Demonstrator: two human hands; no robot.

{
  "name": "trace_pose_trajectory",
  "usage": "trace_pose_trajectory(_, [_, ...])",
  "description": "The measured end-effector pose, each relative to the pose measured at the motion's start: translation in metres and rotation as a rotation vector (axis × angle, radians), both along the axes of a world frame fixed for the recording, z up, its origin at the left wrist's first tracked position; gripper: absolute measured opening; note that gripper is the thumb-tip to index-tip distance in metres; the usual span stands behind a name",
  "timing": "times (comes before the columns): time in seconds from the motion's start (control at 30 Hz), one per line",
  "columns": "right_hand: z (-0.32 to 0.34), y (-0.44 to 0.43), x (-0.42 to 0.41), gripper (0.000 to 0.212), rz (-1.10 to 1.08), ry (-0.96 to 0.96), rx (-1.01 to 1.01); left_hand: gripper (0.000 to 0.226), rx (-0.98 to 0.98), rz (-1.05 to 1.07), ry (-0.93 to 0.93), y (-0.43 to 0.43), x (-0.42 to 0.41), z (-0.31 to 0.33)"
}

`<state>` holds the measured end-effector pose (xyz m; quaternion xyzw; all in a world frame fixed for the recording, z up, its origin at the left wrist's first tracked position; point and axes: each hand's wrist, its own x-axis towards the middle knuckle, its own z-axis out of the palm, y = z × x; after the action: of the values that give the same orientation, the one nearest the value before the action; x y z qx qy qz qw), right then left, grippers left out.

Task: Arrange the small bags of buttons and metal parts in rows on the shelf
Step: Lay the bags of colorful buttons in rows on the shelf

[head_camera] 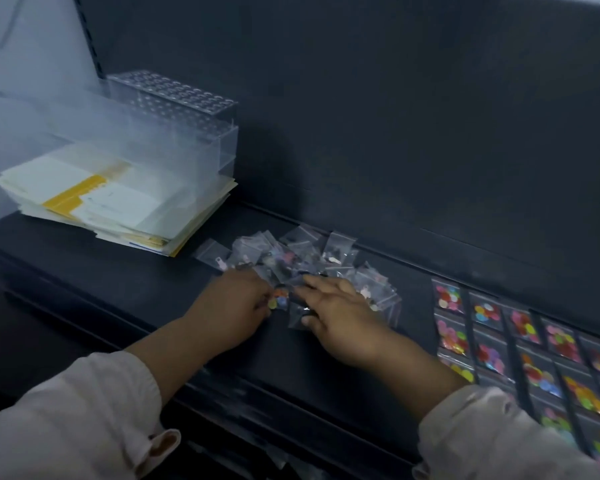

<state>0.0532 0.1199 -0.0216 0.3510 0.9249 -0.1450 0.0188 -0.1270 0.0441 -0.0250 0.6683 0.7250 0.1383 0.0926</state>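
Here, button bag pinched in left grip, right grip spread flat on pile

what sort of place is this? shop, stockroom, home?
Likely a craft or haberdashery shop, possibly its stockroom: the dark shelf holds rows of button bags, a loose pile of small bags, and a clear acrylic rack by a paper stack.

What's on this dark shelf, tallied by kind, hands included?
Clear acrylic rack: 1
Paper stack: 1
Loose pile of small bags: 1
Block of button bags in rows: 1
Hands (left hand, right hand): 2
Total: 6
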Motion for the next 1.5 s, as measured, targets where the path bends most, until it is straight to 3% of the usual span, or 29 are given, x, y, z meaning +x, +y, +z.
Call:
trace_pose_trajectory(0.13, [-0.002, 0.002, -0.007, 0.034, -0.075, -0.013, 0.061, 0.033, 0.030, -0.062, 0.036, 0.005, -0.007, -0.006])
trace_pose_trajectory(0.23, [0.001, 0.007, -0.018, 0.024, -0.125, 0.065, 0.129, 0.024, 0.088, -0.058, 0.058, 0.009, -0.012, -0.010])
trace_pose_trajectory(0.3, [0.000, 0.014, -0.027, 0.023, -0.127, 0.119, 0.125, 0.018, 0.137, -0.054, 0.055, 0.011, -0.017, -0.012])
trace_pose_trajectory(0.43, [0.002, 0.028, -0.045, 0.032, -0.118, 0.148, 0.052, 0.031, 0.200, -0.059, 0.044, 0.009, -0.025, -0.016])
trace_pose_trajectory(0.63, [-0.004, 0.052, -0.055, 0.031, -0.264, -0.044, 0.128, 0.014, 0.259, 0.106, -0.265, 0.007, -0.034, -0.004])
trace_pose_trajectory(0.77, [-0.010, 0.043, -0.061, 0.040, -0.153, 0.057, 0.065, 0.023, 0.211, 0.242, -0.562, 0.014, -0.038, 0.004])
trace_pose_trajectory(0.9, [-0.015, 0.039, -0.058, 0.027, -0.088, 0.128, -0.001, 0.026, 0.206, 0.390, -0.910, 0.024, -0.039, 0.010])
trace_pose_trajectory(1.07, [-0.004, 0.050, -0.064, 0.015, -0.296, 0.330, -0.032, 0.022, 0.163, 0.485, -1.142, 0.035, -0.041, 0.012])
trace_pose_trajectory(1.23, [0.003, 0.067, -0.085, 0.023, -0.400, 0.087, -0.018, 0.023, 0.078, 0.526, -1.251, 0.037, -0.037, 0.015])
trace_pose_trajectory(1.5, [0.005, 0.077, -0.104, 0.023, -0.411, -0.114, -0.133, 0.022, -0.110, 0.546, -1.668, 0.033, -0.040, 0.024])
